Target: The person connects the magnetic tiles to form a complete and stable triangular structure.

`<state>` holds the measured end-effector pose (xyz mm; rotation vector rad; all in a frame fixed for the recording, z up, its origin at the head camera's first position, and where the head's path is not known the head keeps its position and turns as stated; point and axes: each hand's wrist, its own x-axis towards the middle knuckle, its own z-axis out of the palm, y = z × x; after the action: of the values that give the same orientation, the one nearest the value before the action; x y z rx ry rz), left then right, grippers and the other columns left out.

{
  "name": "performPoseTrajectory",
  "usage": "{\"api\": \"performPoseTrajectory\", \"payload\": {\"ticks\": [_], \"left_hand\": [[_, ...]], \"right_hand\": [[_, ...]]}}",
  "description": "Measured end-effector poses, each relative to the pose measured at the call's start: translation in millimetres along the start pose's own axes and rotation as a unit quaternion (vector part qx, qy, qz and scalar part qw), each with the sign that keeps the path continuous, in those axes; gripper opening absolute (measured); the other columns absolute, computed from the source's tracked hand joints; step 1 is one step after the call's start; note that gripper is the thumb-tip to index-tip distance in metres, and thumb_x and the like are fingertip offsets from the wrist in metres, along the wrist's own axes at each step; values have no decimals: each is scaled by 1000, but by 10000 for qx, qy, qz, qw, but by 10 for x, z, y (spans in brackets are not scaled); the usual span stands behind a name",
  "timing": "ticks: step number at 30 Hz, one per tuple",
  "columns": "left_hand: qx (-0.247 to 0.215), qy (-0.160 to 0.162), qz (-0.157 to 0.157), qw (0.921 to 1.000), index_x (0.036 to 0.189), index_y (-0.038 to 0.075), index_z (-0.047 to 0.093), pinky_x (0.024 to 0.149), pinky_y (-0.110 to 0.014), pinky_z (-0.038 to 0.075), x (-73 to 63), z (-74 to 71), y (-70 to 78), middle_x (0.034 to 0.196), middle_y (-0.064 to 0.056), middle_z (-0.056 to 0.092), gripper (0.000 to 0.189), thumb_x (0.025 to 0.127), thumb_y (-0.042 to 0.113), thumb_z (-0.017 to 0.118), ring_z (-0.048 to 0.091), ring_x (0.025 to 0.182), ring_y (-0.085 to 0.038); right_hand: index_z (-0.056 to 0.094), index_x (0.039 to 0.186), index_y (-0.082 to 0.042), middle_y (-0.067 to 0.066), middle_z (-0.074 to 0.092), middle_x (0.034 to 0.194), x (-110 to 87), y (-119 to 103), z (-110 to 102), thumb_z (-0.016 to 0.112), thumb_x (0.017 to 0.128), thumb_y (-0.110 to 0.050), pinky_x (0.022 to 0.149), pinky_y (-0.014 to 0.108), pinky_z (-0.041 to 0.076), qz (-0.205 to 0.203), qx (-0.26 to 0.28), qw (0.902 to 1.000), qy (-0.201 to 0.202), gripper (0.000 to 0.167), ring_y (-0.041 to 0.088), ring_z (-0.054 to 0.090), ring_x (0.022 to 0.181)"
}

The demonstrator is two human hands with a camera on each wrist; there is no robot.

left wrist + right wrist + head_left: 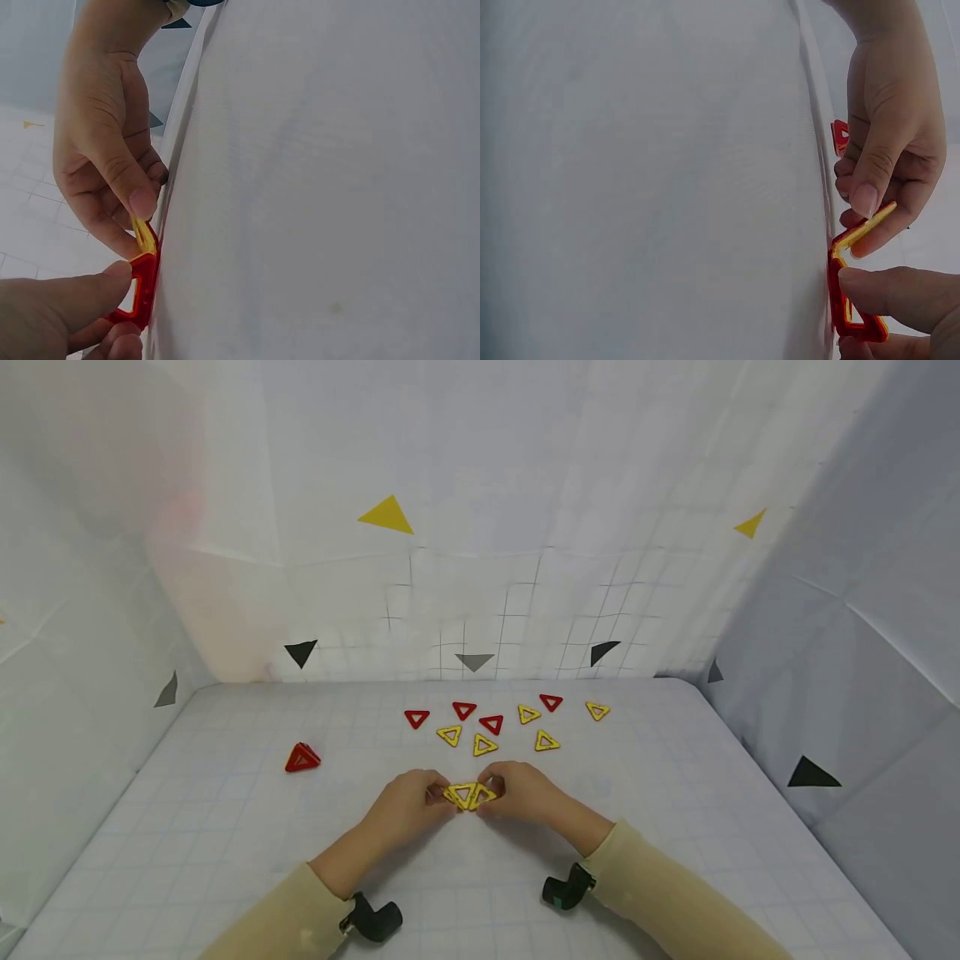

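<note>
Joined yellow triangle tiles [465, 795], open-centred frames, are held between both hands just above or on the tabletop. My left hand [405, 806] pinches their left end between thumb and fingers. At the other end, my right hand [519, 792] pinches too. In the left wrist view the held tiles [147, 289] look red near the left thumb and yellow near the right thumb; a bend runs between those parts. Seen from the right wrist, the tiles [855, 300] show red and yellow edges with an angled fold. Fingers hide part of the joins.
Beyond the hands lie several loose yellow triangle tiles [547, 742] and several red triangle tiles [416, 718]. A red block of assembled triangles [302, 758] sits at the left. White sheeting [480, 610] walls the table's back and sides.
</note>
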<state>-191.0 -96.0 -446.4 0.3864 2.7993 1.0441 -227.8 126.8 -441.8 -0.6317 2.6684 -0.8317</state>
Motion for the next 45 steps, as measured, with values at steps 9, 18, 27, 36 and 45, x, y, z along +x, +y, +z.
{"api": "performPoseTrajectory", "payload": {"ticks": [9, 18, 27, 36, 45], "left_hand": [[-223, 132, 99, 9996, 107, 10, 72, 72, -32, 47, 12, 31, -13, 88, 4, 60, 26, 87, 24, 80, 54, 81, -12], [-532, 321, 81, 9980, 100, 10, 72, 73, -30, 50, 27, 61, -19, 87, 5, 63, 18, 87, 21, 79, 57, 79, -10], [-784, 385, 154, 9961, 95, 10, 72, 71, -28, 52, 31, 51, -7, 86, 5, 67, 16, 86, 19, 80, 62, 76, -7], [-1056, 304, 81, 9939, 93, 13, 73, 75, -31, 53, 87, 47, -71, 83, 7, 69, 15, 86, 24, 81, 64, 78, -7], [-1460, 117, 141, 9891, 94, 14, 74, 76, -31, 54, 118, 38, -133, 86, 6, 70, 16, 87, 27, 79, 66, 81, -9]], "right_hand": [[70, 112, -10, -6, 62, 87, 0, -18, 29, 84, 81, -22, 72, 30, 49, 25, 98, 9999, 57, 36, 12, 56, 79], [71, 110, -9, -6, 66, 90, 5, -44, 24, 85, 81, -22, 70, 28, 51, 20, 262, 9996, 71, 35, 10, 59, 79], [72, 107, -11, -7, 64, 88, 18, -73, 22, 85, 81, -26, 70, 28, 49, -140, 74, 9996, 219, 33, 11, 56, 80], [74, 107, -14, -8, 66, 92, 35, -86, 13, 86, 80, -28, 69, 29, 48, -192, 122, 9991, 349, 32, 11, 55, 79], [76, 100, -18, -10, 69, 89, 42, -67, 23, 87, 78, -31, 61, 27, 49, -380, 265, 9981, 399, 28, 11, 58, 73]]}}
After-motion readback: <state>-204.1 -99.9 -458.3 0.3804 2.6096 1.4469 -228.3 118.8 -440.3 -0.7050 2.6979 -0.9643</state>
